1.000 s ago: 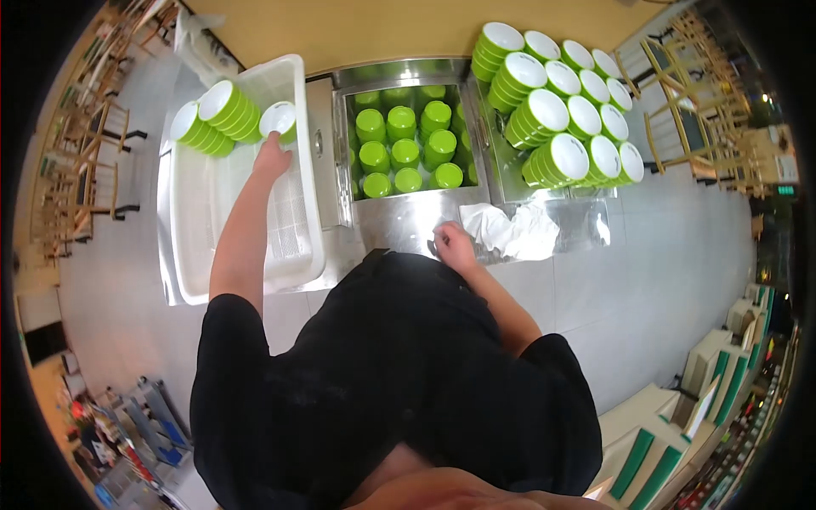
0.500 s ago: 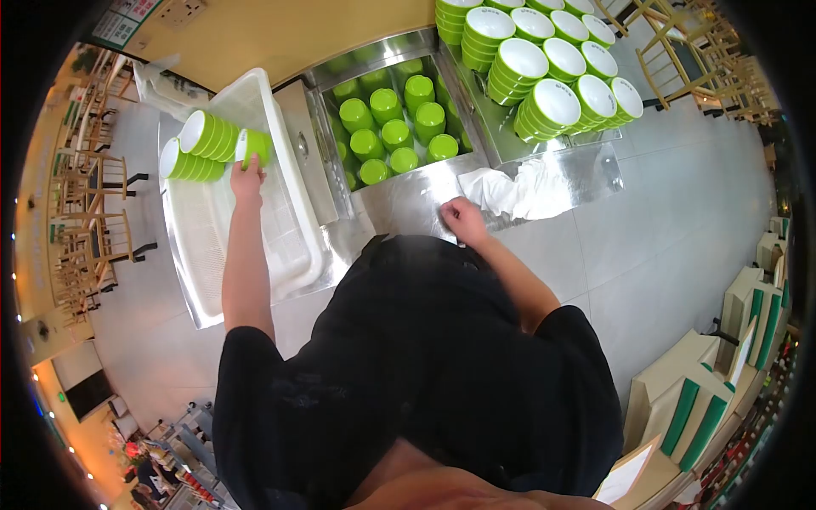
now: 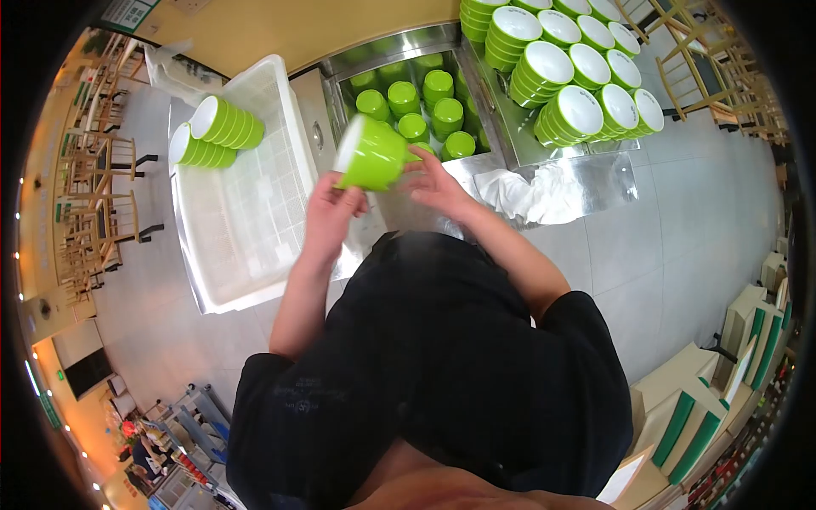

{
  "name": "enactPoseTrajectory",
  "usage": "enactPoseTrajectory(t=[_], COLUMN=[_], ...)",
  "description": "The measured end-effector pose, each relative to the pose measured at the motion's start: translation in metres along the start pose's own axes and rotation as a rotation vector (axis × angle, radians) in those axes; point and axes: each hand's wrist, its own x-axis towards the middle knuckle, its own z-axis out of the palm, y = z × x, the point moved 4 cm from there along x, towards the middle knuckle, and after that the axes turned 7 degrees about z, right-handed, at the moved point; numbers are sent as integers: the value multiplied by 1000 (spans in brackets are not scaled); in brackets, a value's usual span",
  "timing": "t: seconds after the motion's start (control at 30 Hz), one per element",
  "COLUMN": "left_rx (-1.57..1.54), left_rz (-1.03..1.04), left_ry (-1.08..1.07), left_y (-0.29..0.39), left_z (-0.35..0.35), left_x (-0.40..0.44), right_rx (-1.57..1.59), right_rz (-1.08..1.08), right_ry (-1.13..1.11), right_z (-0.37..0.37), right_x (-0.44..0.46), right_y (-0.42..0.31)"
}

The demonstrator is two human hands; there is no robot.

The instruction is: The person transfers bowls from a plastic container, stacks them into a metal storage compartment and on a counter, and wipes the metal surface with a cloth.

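Note:
A green cup (image 3: 371, 153), white inside, is tilted on its side in front of me, its mouth facing left. My left hand (image 3: 336, 208) grips it near the rim from below. At its base end is my right hand (image 3: 438, 187), fingers apart, fingertips against or just beside the base; I cannot tell which. Behind it, several upturned green cups (image 3: 413, 127) stand in the steel basin (image 3: 501, 157). Two nested stacks of green cups (image 3: 229, 123) lie on their sides in the white plastic tub (image 3: 293, 136) at left.
Many nested stacks of green cups (image 3: 568, 110) stand on the steel counter at right. A crumpled white cloth (image 3: 540, 194) lies on the metal ledge before them. Wooden chairs (image 3: 106, 208) stand beyond the tub, and bench seats (image 3: 688, 408) at lower right.
My left hand has lifted a cup out of the white tub and carried it right, in front of the basin. My right hand has risen from the ledge to the cup, its fingers uncurled.

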Motion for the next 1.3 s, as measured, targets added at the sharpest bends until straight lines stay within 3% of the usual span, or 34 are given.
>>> enactPoseTrajectory(t=[0.07, 0.1, 0.2, 0.3, 0.37, 0.43, 0.47, 0.53, 0.57, 0.63, 0.67, 0.73, 0.8, 0.87, 0.97, 1.13, 1.3], left_rx=[4, -61, -65, 98, 200, 417, 413, 678, 678, 1037, 1039, 1089, 1102, 805, 671, 679, 657], left_rz=[-22, -81, -172, -209, -225, 28, 21, 296, 288, 342, 334, 250, 204, 24, -49, -98, -150], left_ry=[-44, -39, -37, -91, -137, -84, -71, 49, 59, 162, 172, 228, 264, 343, 392, 379, 315], left_y=[-17, -23, -34, -44, -46, -22, -16, 5, 6, 11, 8, -6, -17, -26, -39, -43, -32], left_z=[17, 28, 34, 33, 32, 32, 28, 6, -5, -29, -38, -54, -61, -70, -81, -84, -79], left_x=[-6, -10, -12, -12, -17, -20, -23, -30, -32, -39, -42, -48, -51, -51, -47, -48, -41], right_rx=[149, 101, 306, 340, 350, 355, 218, 78, -123, -497, -500, -931, -1007, -1155, -1316, -1581, -1764], right_rz=[-196, -36, 88, -22, 27, 75, 96, 123, 142, 193, 196, 214, 247, 350, 406, 469, 453], right_ry=[-63, -29, -7, 80, 94, 105, 193, 272, 352, 486, 474, 551, 532, 468, 363, 157, 121], right_z=[16, 19, 23, 17, 8, -4, -13, -33, -50, -82, -95, -116, -126, -129, -129, -133, -139], right_x=[4, 3, -4, 0, 6, 15, 20, 35, 44, 61, 71, 89, 109, 130, 169, 231, 273], right_y=[-13, -11, -18, 2, 16, 16, 13, 10, 12, 18, 24, 26, 27, 24, 30, 67, 109])
